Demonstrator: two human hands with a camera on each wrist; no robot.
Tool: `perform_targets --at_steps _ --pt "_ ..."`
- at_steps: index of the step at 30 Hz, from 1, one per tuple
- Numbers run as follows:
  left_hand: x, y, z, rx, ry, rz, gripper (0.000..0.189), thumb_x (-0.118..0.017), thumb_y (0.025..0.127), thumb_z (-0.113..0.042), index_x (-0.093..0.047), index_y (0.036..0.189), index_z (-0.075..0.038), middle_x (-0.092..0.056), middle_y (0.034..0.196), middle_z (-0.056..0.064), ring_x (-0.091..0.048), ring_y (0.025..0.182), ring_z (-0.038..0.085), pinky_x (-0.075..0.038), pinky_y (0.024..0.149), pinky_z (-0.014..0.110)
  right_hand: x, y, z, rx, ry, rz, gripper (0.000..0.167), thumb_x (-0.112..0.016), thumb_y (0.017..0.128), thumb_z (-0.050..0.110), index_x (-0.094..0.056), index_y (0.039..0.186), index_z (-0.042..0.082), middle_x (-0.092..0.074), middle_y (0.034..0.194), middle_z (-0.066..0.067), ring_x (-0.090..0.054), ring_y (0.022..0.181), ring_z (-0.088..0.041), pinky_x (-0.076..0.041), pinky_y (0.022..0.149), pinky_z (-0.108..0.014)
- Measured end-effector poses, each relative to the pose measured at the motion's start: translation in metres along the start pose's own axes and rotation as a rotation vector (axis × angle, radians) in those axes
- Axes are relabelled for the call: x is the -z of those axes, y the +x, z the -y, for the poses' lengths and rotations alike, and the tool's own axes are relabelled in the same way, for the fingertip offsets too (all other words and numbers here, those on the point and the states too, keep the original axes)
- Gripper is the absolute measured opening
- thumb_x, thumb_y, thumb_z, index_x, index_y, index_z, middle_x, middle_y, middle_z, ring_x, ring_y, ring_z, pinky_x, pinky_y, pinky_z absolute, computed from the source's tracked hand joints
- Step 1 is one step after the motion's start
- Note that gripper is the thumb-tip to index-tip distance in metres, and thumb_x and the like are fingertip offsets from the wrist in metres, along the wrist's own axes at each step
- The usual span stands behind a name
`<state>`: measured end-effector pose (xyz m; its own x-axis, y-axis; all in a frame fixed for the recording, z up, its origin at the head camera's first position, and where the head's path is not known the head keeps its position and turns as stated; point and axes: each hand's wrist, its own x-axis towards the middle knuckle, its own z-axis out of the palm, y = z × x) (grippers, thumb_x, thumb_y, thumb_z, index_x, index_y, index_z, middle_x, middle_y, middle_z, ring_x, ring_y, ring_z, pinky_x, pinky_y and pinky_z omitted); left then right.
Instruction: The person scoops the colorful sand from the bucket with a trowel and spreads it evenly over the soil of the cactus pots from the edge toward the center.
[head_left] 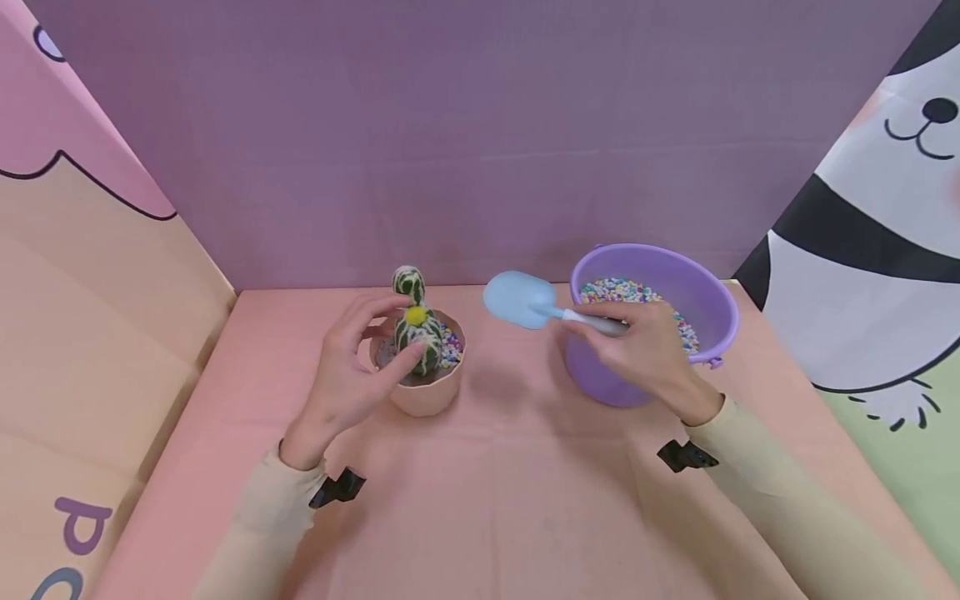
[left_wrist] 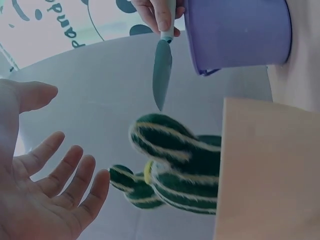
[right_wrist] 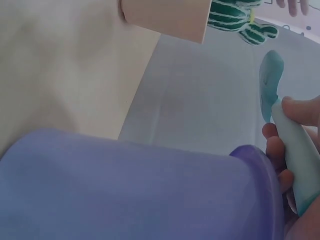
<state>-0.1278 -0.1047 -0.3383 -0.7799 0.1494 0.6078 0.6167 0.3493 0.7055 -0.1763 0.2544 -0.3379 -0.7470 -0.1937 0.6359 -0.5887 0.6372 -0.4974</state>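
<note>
My right hand [head_left: 637,346] grips the pale handle of a light blue toy shovel [head_left: 519,300], whose blade points left between bucket and pot. No beads show on the blade. Beside that hand, a purple bucket [head_left: 603,375] holds small multicoloured beads [head_left: 618,291]. To the left, a green artificial cactus [head_left: 423,337] with white stripes and a yellow flower stands in a peach pot [head_left: 426,398], with some beads around its base. Above and left of the cactus hovers my left hand [head_left: 352,358], fingers spread and slightly bent. In the left wrist view, the left hand [left_wrist: 55,185] holds nothing and stays apart from the cactus.
A pink cloth [head_left: 480,500] covers the table. Behind it rises a purple backdrop [head_left: 480,150]. Printed cloth panels flank both sides, with a panda picture [head_left: 862,250] on the right. Each sleeve carries a small black wrist camera [head_left: 687,456].
</note>
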Motion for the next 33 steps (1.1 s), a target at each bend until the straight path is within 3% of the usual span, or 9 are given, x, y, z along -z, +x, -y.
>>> perform_targets --at_steps 7,14,20,27,33 --pt "-0.006 0.001 -0.008 0.01 -0.03 0.024 0.051 -0.082 0.089 -0.005 -0.067 0.138 -0.007 -0.067 0.134 0.015 -0.063 0.121 0.034 -0.054 0.097 0.041 0.008 -0.002 -0.003 -0.008 -0.003 -0.02 0.02 -0.093 0.079 0.015 -0.088 0.098 0.015 -0.083 0.087 -0.002 -0.059 0.079 0.027 -0.045 0.068 -0.004" --pt "-0.012 0.004 -0.009 -0.013 -0.057 0.038 0.051 -0.082 0.089 -0.004 -0.067 0.137 -0.008 -0.068 0.134 0.008 -0.063 0.12 0.035 -0.057 0.098 0.048 0.012 0.0 -0.007 0.012 -0.011 -0.038 0.02 -0.094 0.078 0.015 -0.088 0.097 0.015 -0.083 0.085 -0.001 -0.06 0.072 0.022 -0.043 0.062 -0.005" --pt "-0.02 0.008 -0.012 -0.04 -0.036 0.045 0.048 -0.083 0.089 -0.008 -0.069 0.134 -0.01 -0.07 0.127 0.006 -0.065 0.115 0.033 -0.057 0.093 0.043 0.017 -0.001 -0.009 0.018 -0.022 -0.059 0.017 -0.095 0.078 0.017 -0.089 0.094 0.017 -0.083 0.083 -0.001 -0.059 0.065 0.018 -0.038 0.056 -0.007" --pt "-0.027 0.011 -0.016 -0.063 -0.044 0.067 0.047 -0.083 0.089 -0.009 -0.068 0.134 -0.011 -0.07 0.121 0.004 -0.066 0.112 0.015 -0.058 0.092 0.038 0.024 -0.001 -0.014 -0.004 -0.049 -0.057 0.019 -0.095 0.078 0.017 -0.089 0.095 0.018 -0.083 0.081 -0.001 -0.056 0.058 0.015 -0.033 0.05 -0.011" --pt "-0.036 0.014 -0.02 -0.093 -0.068 0.076 0.046 -0.082 0.088 -0.01 -0.069 0.132 -0.01 -0.07 0.113 0.004 -0.067 0.104 0.016 -0.061 0.091 0.038 0.03 -0.004 -0.015 -0.066 -0.023 -0.041 0.02 -0.095 0.079 0.016 -0.088 0.098 0.015 -0.083 0.082 -0.003 -0.061 0.062 0.014 -0.04 0.053 -0.01"
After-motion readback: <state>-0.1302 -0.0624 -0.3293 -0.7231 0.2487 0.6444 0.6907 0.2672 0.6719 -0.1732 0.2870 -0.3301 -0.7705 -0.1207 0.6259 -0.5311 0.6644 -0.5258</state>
